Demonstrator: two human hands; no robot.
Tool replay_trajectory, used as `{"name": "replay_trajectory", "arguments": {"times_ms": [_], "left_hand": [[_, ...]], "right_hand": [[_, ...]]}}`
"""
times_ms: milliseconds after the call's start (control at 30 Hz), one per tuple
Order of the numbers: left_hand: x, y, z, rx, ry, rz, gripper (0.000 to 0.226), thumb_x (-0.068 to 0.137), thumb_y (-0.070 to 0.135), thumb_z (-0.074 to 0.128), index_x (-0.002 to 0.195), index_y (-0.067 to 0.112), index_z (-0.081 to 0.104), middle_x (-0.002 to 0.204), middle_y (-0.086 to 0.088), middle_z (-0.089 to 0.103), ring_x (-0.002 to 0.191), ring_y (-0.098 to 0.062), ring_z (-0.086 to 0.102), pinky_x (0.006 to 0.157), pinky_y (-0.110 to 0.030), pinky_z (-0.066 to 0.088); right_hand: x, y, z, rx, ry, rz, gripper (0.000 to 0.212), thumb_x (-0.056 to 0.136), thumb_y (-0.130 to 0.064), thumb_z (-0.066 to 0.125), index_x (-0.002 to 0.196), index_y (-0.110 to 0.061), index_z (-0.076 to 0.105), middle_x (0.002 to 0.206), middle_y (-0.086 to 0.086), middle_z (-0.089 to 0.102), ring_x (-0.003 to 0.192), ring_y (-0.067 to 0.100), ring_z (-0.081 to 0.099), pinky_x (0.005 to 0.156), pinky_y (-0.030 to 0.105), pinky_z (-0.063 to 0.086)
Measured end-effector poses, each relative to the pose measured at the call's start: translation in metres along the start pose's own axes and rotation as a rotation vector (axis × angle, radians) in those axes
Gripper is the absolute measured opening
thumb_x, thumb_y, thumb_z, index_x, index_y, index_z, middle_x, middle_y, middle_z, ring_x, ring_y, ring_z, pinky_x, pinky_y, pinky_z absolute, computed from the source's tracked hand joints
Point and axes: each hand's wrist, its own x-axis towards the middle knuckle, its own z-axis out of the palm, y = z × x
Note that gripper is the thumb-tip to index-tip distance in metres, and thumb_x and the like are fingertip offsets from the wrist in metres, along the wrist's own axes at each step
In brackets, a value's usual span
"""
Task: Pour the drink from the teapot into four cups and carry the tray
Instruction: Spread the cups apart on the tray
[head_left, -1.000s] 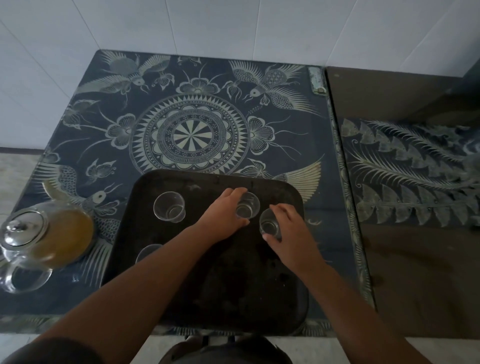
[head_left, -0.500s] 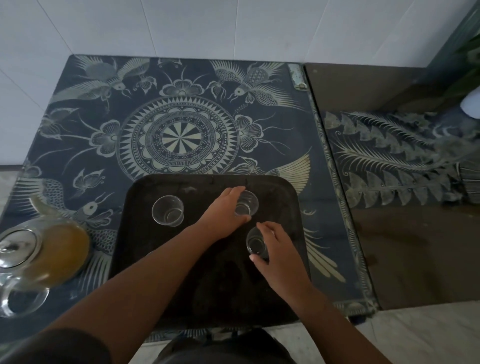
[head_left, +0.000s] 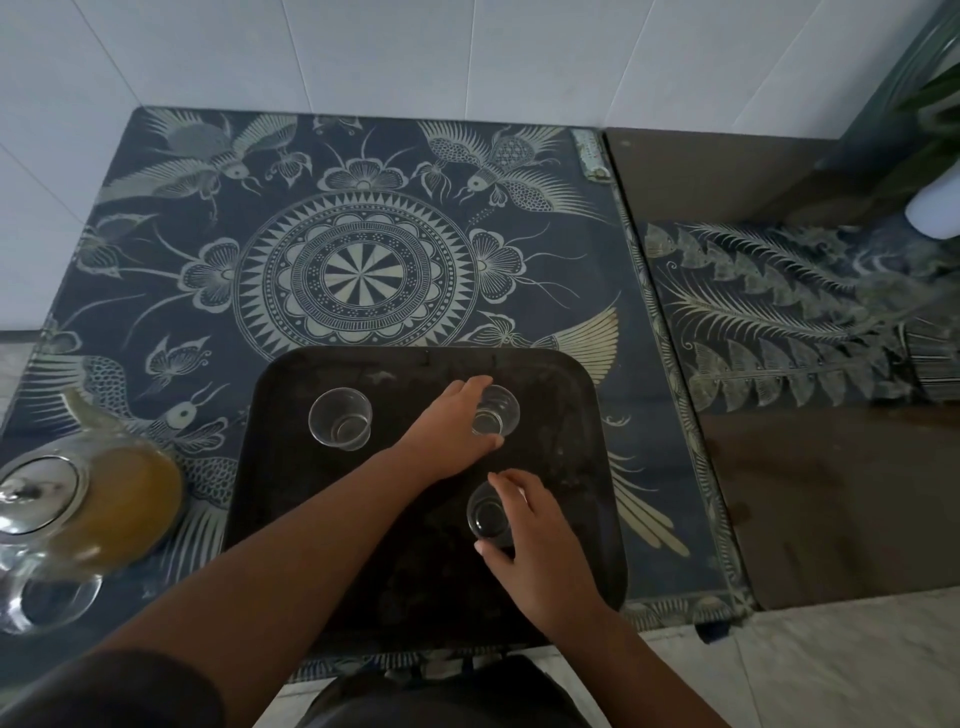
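Head view. Grips far-right cup (head_left: 496, 410) on tray (head_left: 571, 395) with left hand (head_left: 447, 431), as before; pinches second cup (head_left: 487, 512) with right hand (head_left: 535, 530), drawn nearer and clear of the first. Leaves teapot (head_left: 98, 499) on tabletop (head_left: 156, 291), left of tray.

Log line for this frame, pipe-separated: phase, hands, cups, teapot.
phase: cup setup, not yet poured | left hand grips far cup | right hand grips near cup | third cup free on tray | teapot left of tray, untouched
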Motion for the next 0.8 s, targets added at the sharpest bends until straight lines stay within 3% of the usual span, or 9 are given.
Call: {"name": "replay_trajectory", "arguments": {"times_ms": [233,567,800], "left_hand": [[-0.003,0.0,0.001,-0.012,-0.002,-0.015,0.094,0.088,0.027,0.079,0.163,0.021,0.022,0.155,-0.008,0.043,0.14,-0.025,0.049,0.114,-0.038,0.042],[-0.009,0.0,0.0,-0.004,0.02,-0.026,0.092,0.089,0.026,0.079,0.162,0.018,0.023,0.155,-0.009,0.042,0.138,-0.023,0.051,0.106,-0.029,0.041],[-0.021,0.003,-0.005,0.01,0.047,-0.061,0.093,0.09,0.027,0.078,0.163,0.02,0.021,0.158,-0.009,0.04,0.138,-0.026,0.051,0.112,-0.037,0.045]], "right_hand": [[-0.008,-0.006,0.007,0.001,0.018,-0.037,0.072,0.085,-0.033,0.073,0.147,-0.022,0.039,0.147,-0.009,0.036,0.135,0.007,0.038,0.1,0.013,0.038],[-0.009,-0.006,0.007,0.045,0.015,-0.049,0.085,0.088,-0.034,0.071,0.153,-0.03,0.016,0.159,-0.006,0.017,0.145,0.008,0.025,0.11,0.023,0.04],[-0.007,-0.006,0.001,0.039,0.0,-0.082,0.081,0.089,-0.038,0.068,0.154,-0.029,0.02,0.16,-0.006,0.014,0.145,0.009,0.025,0.11,0.019,0.036]]}}
